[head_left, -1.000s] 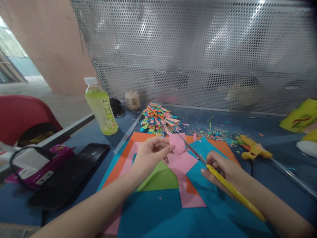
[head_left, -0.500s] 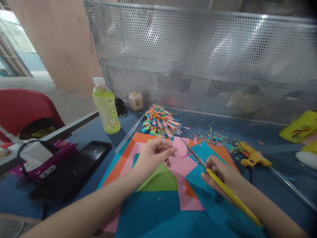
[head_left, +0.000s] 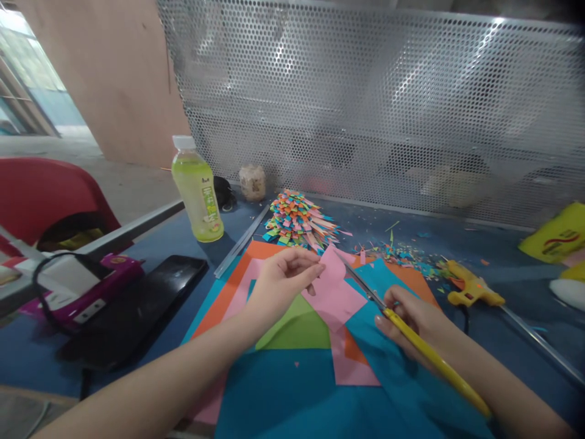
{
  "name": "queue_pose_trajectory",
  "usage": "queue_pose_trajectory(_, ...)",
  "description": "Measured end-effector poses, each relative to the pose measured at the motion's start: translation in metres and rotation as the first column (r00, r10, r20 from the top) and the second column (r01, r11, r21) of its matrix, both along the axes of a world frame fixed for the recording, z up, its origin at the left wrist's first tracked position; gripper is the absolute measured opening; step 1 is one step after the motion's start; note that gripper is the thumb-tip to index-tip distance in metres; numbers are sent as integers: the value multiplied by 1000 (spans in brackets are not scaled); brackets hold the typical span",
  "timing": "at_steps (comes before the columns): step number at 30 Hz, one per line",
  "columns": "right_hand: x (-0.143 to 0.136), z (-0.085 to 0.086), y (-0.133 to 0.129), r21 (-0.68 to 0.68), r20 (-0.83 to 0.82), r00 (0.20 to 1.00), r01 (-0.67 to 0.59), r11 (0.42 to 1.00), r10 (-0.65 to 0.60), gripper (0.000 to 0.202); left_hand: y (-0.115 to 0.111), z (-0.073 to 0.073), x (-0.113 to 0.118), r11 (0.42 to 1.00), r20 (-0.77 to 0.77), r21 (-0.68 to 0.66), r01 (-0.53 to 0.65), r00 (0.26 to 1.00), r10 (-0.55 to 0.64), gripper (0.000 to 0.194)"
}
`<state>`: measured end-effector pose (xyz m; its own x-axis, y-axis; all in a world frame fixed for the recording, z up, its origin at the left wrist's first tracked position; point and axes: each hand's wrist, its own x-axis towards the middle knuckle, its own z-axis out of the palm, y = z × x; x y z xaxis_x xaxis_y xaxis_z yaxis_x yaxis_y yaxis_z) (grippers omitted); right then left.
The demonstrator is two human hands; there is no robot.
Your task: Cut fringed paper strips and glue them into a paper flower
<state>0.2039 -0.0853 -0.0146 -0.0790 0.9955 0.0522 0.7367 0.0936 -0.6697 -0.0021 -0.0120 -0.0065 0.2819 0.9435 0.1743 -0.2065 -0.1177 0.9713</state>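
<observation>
Pink paper piece [head_left: 333,267] sits at mid-table, pinched along its left edge by the left hand [head_left: 292,274], thumb against fingers; the right hand [head_left: 411,314] grips yellow-handled scissors [head_left: 434,358], blades along the piece's right edge; I cannot tell how far they are parted. A second ago the piece stood squarer, its rounded lower edge plain to see; now it is tipped, one corner upward, and its lower outline blends into the pink sheet [head_left: 338,302] beneath; the scissors have stayed by the same side.

Nearest lies a blue sheet [head_left: 292,399], partly covered by green paper [head_left: 292,332]; to the left, a black smartphone [head_left: 180,271] lies beside a purple power strip [head_left: 121,277]; to the right rests a yellow glue gun [head_left: 475,291], a small orange light on its body. Beyond the sheets are a cone of layered paper strips [head_left: 297,219] and scattered scraps [head_left: 411,259]; a drink bottle [head_left: 196,201] stands at left, its green label bearing pale characters too blurred to read; at far right, a yellow packet [head_left: 555,238] shows a red swoosh above illegible dark lettering; behind everything rises a perforated metal panel [head_left: 342,91].
</observation>
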Motion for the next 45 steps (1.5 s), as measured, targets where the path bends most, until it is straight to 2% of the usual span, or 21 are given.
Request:
queue_pose_trajectory(4,0,0,0,8,16,1000,-20,1000,20,26,0,2,0,999,-7,12,-34,999,34,14)
queue_pose_trajectory(10,2,1,1,-28,37,997,-61,998,62,26,-2,3,2,1000,-32,-7,19,999,-19,11)
queue_pose_trajectory(15,4,1,2,-53,44,997,-64,997,67,27,-1,2,3,1000,-42,0,6,999,-6,11)
queue_pose_trajectory(21,0,3,0,8,40,999,-5,1000,5,26,1,0,1,1000,-43,10,1,999,0,11)
queue_pose_trajectory(29,3,1,1,-16,69,996,-51,999,52,29,3,-4,0,995,-53,51,-87,995,89,13)
queue_pose_trajectory(37,5,1,1,-71,44,997,-66,995,69,27,-3,7,2,999,-66,-1,-42,997,42,6)
queue_pose_trajectory(45,5,1,0,-75,28,995,-95,993,97,27,-6,7,3,996,-34,-75,-41,999,39,10)
